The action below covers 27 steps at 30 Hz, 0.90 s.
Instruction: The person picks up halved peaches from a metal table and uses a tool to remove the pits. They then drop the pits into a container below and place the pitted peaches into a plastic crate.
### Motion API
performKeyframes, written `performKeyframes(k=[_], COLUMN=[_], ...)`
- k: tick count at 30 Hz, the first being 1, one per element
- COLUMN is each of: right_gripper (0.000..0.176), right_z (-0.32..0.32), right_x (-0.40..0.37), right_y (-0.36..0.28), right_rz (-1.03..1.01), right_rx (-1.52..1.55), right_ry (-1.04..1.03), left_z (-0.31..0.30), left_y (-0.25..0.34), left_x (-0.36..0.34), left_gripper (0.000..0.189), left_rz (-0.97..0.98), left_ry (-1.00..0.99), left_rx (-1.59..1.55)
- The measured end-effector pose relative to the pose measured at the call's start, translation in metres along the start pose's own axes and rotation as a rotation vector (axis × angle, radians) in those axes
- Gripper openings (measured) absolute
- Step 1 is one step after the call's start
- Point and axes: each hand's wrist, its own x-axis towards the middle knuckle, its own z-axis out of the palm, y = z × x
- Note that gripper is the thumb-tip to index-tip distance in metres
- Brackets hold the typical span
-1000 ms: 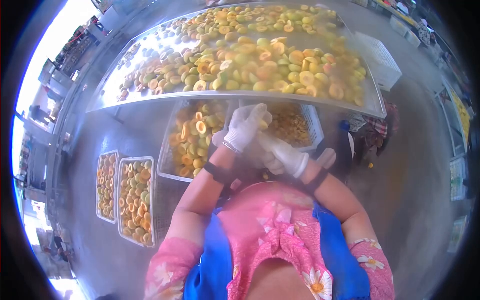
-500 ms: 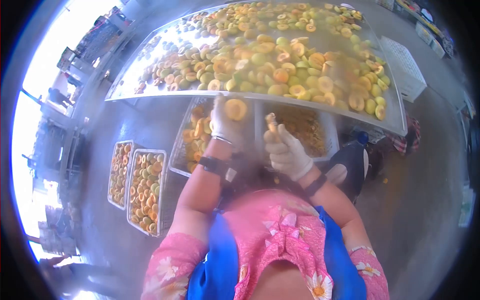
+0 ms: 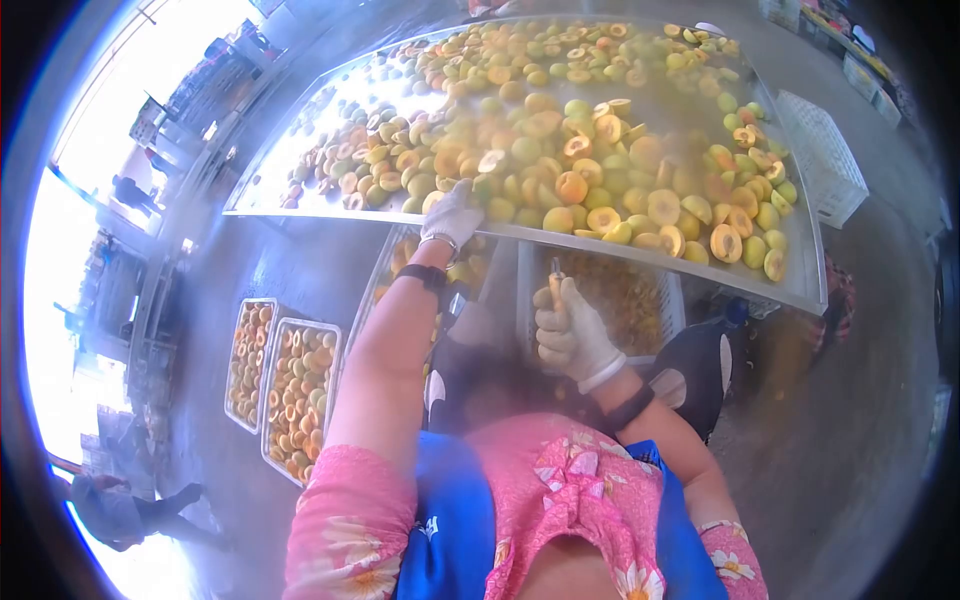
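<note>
My gloved left hand [image 3: 453, 215] reaches over the near edge of a metal-rimmed table [image 3: 360, 213], its fingers stretched out at the halved yellow-green peaches [image 3: 600, 220] heaped there. Whether it touches one is hard to see. In my gloved right hand [image 3: 575, 335], a short pitting tool with a wooden handle [image 3: 557, 288] and a narrow metal tip stands upright, the thumb alongside it. Below that hand's far side is a white crate [image 3: 675, 310] of small orange-brown pieces. Under my left forearm, another crate [image 3: 372, 262] of peach halves is partly hidden.
Two white crates of peach halves [image 3: 300, 390] [image 3: 248, 360] stand on the floor at left. A white slatted crate [image 3: 825, 160] is beyond the table's right end. A person [image 3: 130, 505] is at the lower left edge, and patterned cloth [image 3: 838, 300] shows by the table's right corner.
My left hand has moved up from above the crate to the table edge, and the peach half it held is no longer in it. My right hand still grips the tool, slightly lower.
</note>
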Motion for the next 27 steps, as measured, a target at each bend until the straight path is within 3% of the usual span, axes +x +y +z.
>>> performKeyframes(k=[1,3,4,5,7,8,9,11,15,19,21,23,25,27], right_gripper=[0.048,0.049,0.049,0.049,0.045,0.045,0.042,0.038,0.026,0.027,0.045,0.046,0.040,0.041], right_z=[-0.001,-0.003,-0.003,-0.002,0.005,0.011,0.021,0.027,0.024,0.032,0.037,0.031,0.023,0.018], right_x=[0.001,0.003,0.003,0.003,0.001,-0.001,-0.002,-0.002,0.000,-0.010,-0.015,-0.014,-0.012,-0.016], right_y=[0.001,0.002,0.004,0.005,0.008,0.011,0.013,0.017,0.025,0.031,0.028,0.029,0.033,0.030], right_rz=[-0.004,0.008,0.013,0.012,0.033,0.042,0.025,0.006,-0.126,-0.325,-0.320,-0.377,-0.664,-0.629], right_rx=[0.000,-0.050,-0.057,-0.057,-0.205,-0.207,-0.311,-0.411,-0.687,-0.981,-1.262,-1.332,-1.444,-1.496], right_ry=[0.002,-0.040,-0.045,-0.045,0.096,0.100,0.184,0.281,0.344,0.399,0.468,0.489,0.447,0.465], left_z=[0.001,0.003,0.006,0.010,-0.005,0.003,0.007,0.021,0.022,0.040,0.039,0.042,0.035,0.034], left_y=[-0.001,-0.010,-0.015,-0.019,0.000,-0.006,-0.008,-0.008,0.028,0.036,0.047,0.052,0.063,0.069], left_x=[0.001,0.003,0.003,0.001,-0.033,-0.038,-0.046,-0.063,-0.110,-0.134,-0.146,-0.151,-0.160,-0.164], left_gripper=[0.054,0.058,0.051,0.051,0.035,0.024,0.024,0.031,0.043,0.038,0.034,0.033,0.030,0.030], left_rz=[0.004,-0.047,-0.009,-0.008,-0.240,-0.196,-0.205,-0.221,-0.414,-0.280,-0.293,-0.312,-0.305,-0.344], left_ry=[-0.001,0.035,0.062,0.062,0.066,0.023,0.023,-0.152,-0.110,-0.258,-0.311,-0.340,-0.337,-0.336], left_rx=[-0.002,-0.309,-0.570,-0.571,-1.376,-1.626,-1.630,-1.998,-2.135,-2.004,-2.056,-2.114,-2.069,-2.033])
